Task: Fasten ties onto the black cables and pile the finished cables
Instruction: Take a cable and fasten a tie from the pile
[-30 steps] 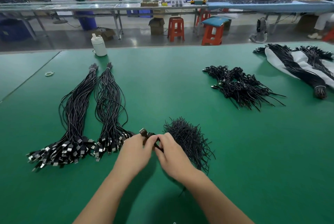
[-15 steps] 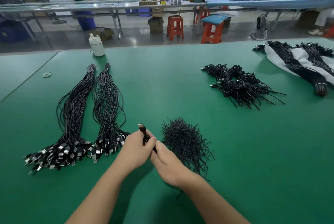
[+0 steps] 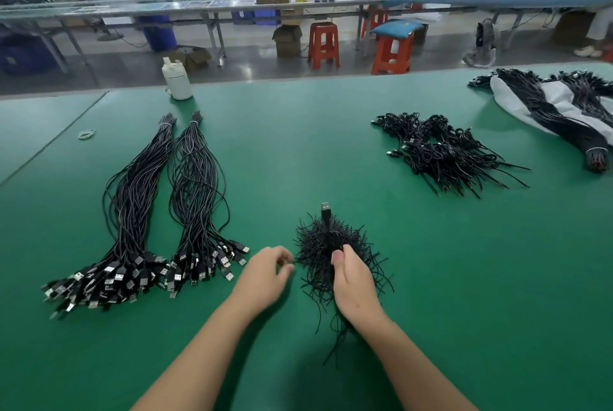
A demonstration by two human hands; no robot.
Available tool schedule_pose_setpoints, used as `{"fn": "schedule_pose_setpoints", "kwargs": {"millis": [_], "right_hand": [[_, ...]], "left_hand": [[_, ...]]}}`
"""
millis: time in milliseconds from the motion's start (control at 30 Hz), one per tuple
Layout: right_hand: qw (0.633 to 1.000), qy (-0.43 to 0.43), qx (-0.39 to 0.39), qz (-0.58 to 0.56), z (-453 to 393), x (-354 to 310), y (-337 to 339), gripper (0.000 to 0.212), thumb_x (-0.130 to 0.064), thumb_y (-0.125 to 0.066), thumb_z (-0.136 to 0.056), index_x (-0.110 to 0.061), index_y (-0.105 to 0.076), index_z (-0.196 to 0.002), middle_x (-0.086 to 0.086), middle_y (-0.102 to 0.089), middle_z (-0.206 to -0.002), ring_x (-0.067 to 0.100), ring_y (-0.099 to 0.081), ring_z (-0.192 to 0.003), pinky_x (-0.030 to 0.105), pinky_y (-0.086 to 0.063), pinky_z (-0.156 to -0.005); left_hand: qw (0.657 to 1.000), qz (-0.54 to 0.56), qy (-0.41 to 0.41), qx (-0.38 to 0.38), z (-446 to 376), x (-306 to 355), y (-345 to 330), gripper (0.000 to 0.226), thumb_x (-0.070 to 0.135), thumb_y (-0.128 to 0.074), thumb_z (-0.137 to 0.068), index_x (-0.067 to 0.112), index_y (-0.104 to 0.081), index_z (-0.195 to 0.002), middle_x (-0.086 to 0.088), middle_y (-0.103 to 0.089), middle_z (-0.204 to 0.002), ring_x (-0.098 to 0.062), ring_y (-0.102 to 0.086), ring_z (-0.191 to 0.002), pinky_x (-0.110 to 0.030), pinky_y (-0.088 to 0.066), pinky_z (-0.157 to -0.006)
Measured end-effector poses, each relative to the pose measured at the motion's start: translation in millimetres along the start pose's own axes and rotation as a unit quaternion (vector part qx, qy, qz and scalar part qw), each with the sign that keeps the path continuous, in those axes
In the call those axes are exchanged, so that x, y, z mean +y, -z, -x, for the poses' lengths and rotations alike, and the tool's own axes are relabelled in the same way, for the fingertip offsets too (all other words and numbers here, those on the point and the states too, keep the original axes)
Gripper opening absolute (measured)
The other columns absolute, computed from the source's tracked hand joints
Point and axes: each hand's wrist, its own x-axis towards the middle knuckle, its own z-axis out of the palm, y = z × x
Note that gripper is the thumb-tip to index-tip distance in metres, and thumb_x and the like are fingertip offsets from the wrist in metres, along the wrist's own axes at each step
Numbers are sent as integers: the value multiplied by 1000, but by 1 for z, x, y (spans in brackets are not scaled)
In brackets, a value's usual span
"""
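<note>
My right hand (image 3: pixel 351 281) grips a black USB cable (image 3: pixel 325 215) whose metal plug sticks up above the heap of black twist ties (image 3: pixel 315 254). My left hand (image 3: pixel 265 274) hovers just left of that heap with loosely curled fingers, and I cannot make out anything between them. Two long bundles of black cables (image 3: pixel 139 211) lie on the green table (image 3: pixel 298 145) at the left, plugs toward me. A pile of coiled, tied cables (image 3: pixel 444 155) sits at the right.
A white bottle (image 3: pixel 177 80) stands near the far table edge. A rubber band (image 3: pixel 87 134) lies at the far left. More cable bundles rest on a white sheet (image 3: pixel 564 102) at the far right. Stools and workbenches stand beyond the table.
My hands have separated. The right hand moved rightward over the tie heap with the cable, plug now pointing up; the left hand let go and stays left of the heap.
</note>
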Motion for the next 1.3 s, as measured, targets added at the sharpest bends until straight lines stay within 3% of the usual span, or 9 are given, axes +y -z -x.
{"fn": "schedule_pose_setpoints", "kwargs": {"millis": [167,300,400,600,833,933,1067,1167,1300], "right_hand": [[999,-20,-2,-42,3,-2,0,34,-30,-29,-107,-18,-36,-76,-3,-42,-69,12,-36,-61,31,-31,-59],[999,-19,-21,-42,3,-5,1,33,-31,-29,-107,-15,-38,-79,-1,-45,-72,14,-40,-65,34,-34,-62],[998,-21,-32,-40,3,-4,-1,34,-31,-30,-107,-10,-41,-83,6,-51,-76,23,-45,-69,39,-37,-66],[998,-29,-34,-45,4,-6,-3,36,-32,-30,-107,-4,-46,-90,13,-61,-90,30,-56,-87,41,-44,-77],[997,1,-64,-43,4,-6,4,32,-32,-31,-107,-15,-40,-81,-2,-48,-76,12,-41,-67,32,-36,-64],[995,15,-88,-47,6,-10,6,30,-34,-32,-107,-21,-40,-81,-6,-50,-78,9,-44,-69,31,-37,-67],[989,53,-132,-24,10,-19,2,30,-35,-31,-108,-14,-53,-106,2,-61,-102,18,-56,-93,44,-45,-86],[984,81,-154,-22,15,-24,-2,28,-39,-28,-107,-22,-46,-94,-2,-58,-90,15,-55,-81,45,-47,-76],[983,91,-160,-20,14,-25,-2,31,-45,-26,-105,-24,-43,-91,1,-57,-86,19,-53,-77,48,-46,-74]], "left_hand": [[997,-69,-30,-9,-1,5,-24,9,39,-59,-95,30,-59,-94,10,-53,-98,-14,-58,-88,-34,-50,-84],[995,-81,-28,-42,-2,6,-30,6,35,-53,-95,32,-58,-92,12,-51,-98,-13,-58,-88,-35,-52,-83],[1000,-15,6,-23,-4,9,-30,13,28,-50,-93,35,-58,-84,12,-55,-96,-11,-57,-89,-31,-49,-84],[996,82,39,15,-4,15,-33,20,29,-66,-91,28,-60,-71,8,-63,-81,-8,-55,-76,-21,-37,-65],[982,176,63,34,7,15,-10,17,21,-62,-92,20,-69,-76,2,-69,-67,-2,-41,-46,-17,-34,-46],[973,216,72,47,11,15,2,16,18,-63,-90,18,-69,-75,2,-64,-62,-4,-40,-44,-21,-34,-47],[957,280,68,46,13,21,8,12,11,-64,-89,14,-64,-77,-4,-70,-68,-13,-46,-46,-24,-36,-50],[945,322,54,33,16,25,7,15,7,-63,-90,6,-60,-76,-1,-53,-53,-15,-40,-41,-24,-31,-46],[948,315,31,34,19,26,9,9,12,-65,-91,7,-68,-84,0,-49,-59,-15,-35,-52,-27,-26,-49]]}}
